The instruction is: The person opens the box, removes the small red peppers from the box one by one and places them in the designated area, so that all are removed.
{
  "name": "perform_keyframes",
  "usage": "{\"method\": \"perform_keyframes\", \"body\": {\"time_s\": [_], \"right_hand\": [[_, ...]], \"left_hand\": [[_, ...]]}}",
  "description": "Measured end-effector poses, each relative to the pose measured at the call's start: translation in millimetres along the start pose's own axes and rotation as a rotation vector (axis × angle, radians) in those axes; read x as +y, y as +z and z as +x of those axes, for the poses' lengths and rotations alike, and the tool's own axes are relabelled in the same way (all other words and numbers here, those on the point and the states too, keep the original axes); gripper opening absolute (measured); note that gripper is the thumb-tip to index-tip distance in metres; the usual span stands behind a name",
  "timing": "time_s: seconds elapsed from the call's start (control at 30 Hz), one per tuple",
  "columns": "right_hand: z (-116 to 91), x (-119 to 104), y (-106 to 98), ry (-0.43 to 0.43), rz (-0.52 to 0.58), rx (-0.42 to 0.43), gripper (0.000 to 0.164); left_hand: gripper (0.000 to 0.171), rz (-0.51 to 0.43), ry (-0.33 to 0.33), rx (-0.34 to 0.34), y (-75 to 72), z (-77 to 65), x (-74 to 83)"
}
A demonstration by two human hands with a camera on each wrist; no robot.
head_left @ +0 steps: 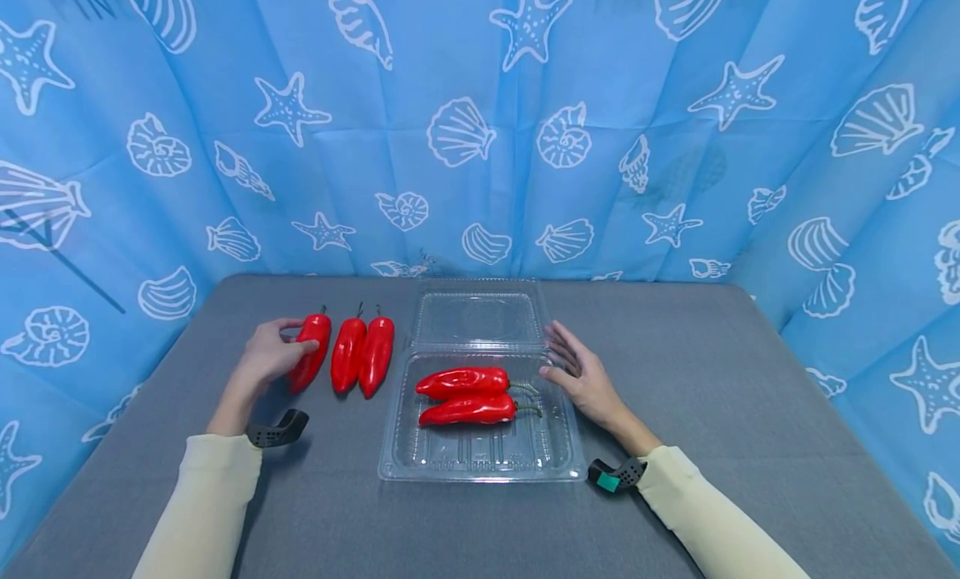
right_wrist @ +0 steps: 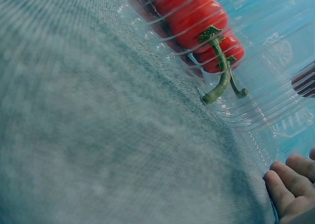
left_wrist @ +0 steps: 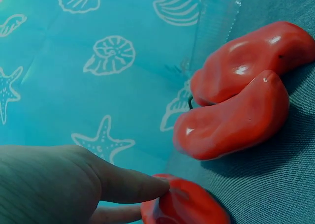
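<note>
At the table's left, my left hand [head_left: 267, 351] pinches a long red pepper [head_left: 315, 332] between thumb and fingers; the left wrist view shows the fingers against that pepper [left_wrist: 194, 204]. Two more red peppers [head_left: 348, 356] [head_left: 377, 357] lie side by side just right of it, stems pointing away. A clear plastic clamshell container [head_left: 483, 476] sits with its lid folded back. Inside its base two red peppers [head_left: 463, 382] [head_left: 468, 411] lie crosswise, their green stems [right_wrist: 216, 66] toward the right wall. My right hand [head_left: 588, 387] is at the container's right edge, fingers extended.
A grey cloth covers the table [head_left: 675, 354]. Behind the container, its transparent lid [head_left: 480, 316] reaches close to the table's far edge. A blue curtain [head_left: 480, 204] with white shells and starfish surrounds the far side and both flanks.
</note>
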State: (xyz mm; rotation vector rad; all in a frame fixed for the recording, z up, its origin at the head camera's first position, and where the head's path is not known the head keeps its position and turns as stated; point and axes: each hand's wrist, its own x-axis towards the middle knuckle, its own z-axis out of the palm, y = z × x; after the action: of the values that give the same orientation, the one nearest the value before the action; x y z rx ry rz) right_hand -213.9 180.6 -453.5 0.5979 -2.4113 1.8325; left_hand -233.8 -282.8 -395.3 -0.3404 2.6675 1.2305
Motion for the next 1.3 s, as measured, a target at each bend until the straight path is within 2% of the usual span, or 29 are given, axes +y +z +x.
{"method": "perform_keyframes", "body": {"time_s": [0.5, 1.03, 1.17, 1.3], "right_hand": [[-1, -1, 0, 0.003, -0.012, -0.002, 0.078], [-1, -1, 0, -0.001, -0.009, -0.001, 0.078], [0, -1, 0, 0.004, -0.012, 0.000, 0.077], [0, -1, 0, 0.003, -0.012, 0.000, 0.077]], "left_hand": [[0.076, -0.016, 0.072, -0.057, 2.5, -0.3, 0.9], [0.074, -0.053, 0.073, -0.087, -0.1, -2.1, 2.4], [0.073, -0.035, 0.099, -0.072, -3.2, -5.4, 4.8], [0.073, 0.009, 0.129, -0.023, -5.0, -10.8, 12.6]]}}
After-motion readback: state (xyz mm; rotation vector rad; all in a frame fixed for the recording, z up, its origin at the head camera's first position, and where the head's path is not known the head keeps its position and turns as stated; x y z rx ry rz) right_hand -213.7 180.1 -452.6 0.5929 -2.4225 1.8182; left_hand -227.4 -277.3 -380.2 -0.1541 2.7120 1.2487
